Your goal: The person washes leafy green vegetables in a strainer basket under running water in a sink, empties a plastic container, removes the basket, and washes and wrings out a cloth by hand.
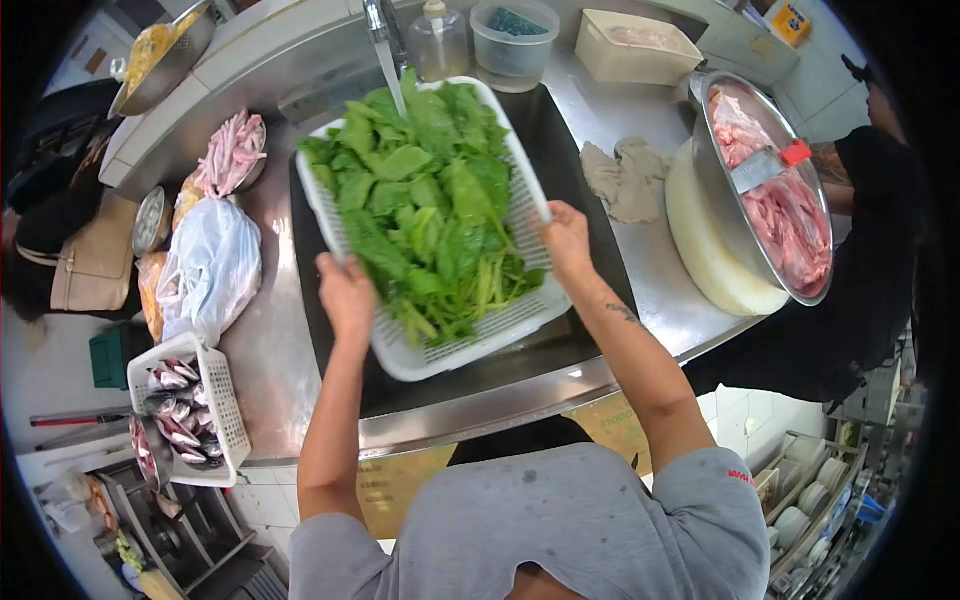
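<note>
A white plastic basket (517, 160) full of leafy greens (425, 200) is held tilted over the dark sink (590, 350). My left hand (346, 298) grips its left side, and my right hand (568, 240) grips its right side; the fingers of both are partly hidden behind the rim. Water runs from the faucet (375, 20) onto the leaves at the far end. The stems lie toward me, near the basket's front edge.
To the right, a metal bowl of raw meat (790, 225) with a cleaver (758, 170) rests on a white bucket (700, 240), near a grey rag (625, 178). At left are a plastic bag (212, 265) and a basket of fish (225, 410). Another person (850, 270) stands at right.
</note>
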